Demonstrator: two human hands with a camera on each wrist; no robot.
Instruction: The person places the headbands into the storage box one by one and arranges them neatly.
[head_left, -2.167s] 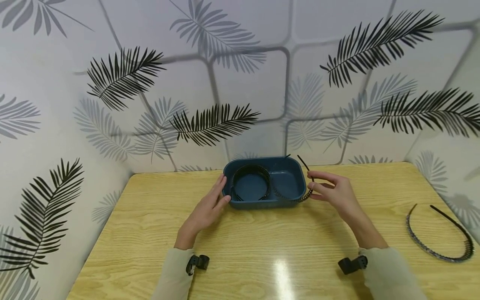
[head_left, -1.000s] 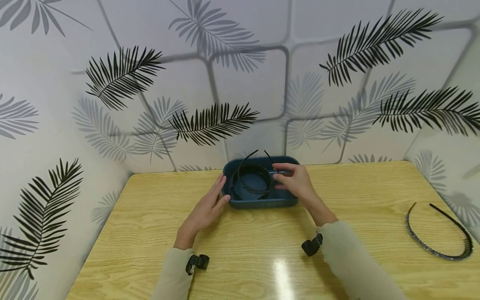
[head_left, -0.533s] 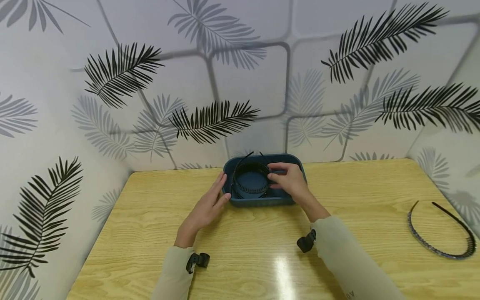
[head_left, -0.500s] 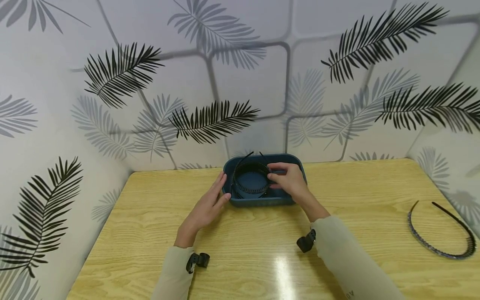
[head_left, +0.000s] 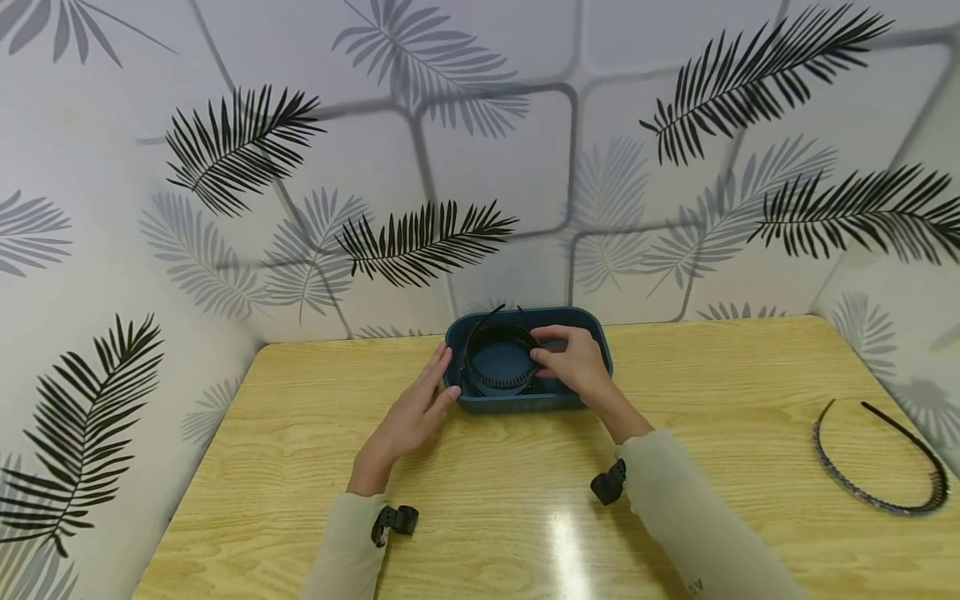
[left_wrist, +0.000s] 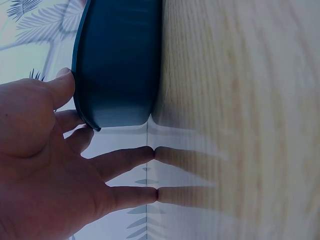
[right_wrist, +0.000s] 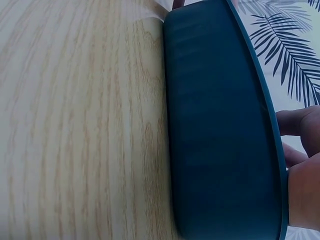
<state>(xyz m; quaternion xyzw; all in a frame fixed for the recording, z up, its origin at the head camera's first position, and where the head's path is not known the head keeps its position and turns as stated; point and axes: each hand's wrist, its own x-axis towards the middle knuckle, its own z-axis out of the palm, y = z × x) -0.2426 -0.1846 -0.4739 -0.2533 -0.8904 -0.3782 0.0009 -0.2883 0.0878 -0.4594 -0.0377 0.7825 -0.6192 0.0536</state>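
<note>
A dark blue oblong box stands near the wall with several dark toothed headbands in its left half. My right hand reaches over the box and pinches one headband by its right arm. This headband's arm tips poke above the back rim. At the box's left end rests my left hand, fingers spread and fairly straight. The left wrist view has its thumb on the rim and two fingertips touching the table. In the right wrist view the box wall hides the headbands and part of the right hand.
Another headband, dark with a glittery band, lies on the right of the wooden table. Behind the box rises a wall with a leaf pattern. Each wrist wears a small black camera.
The right hand has carried its headband left from the box's right end to the other headbands, then slightly lower. The left hand has stayed at the box's left end.
</note>
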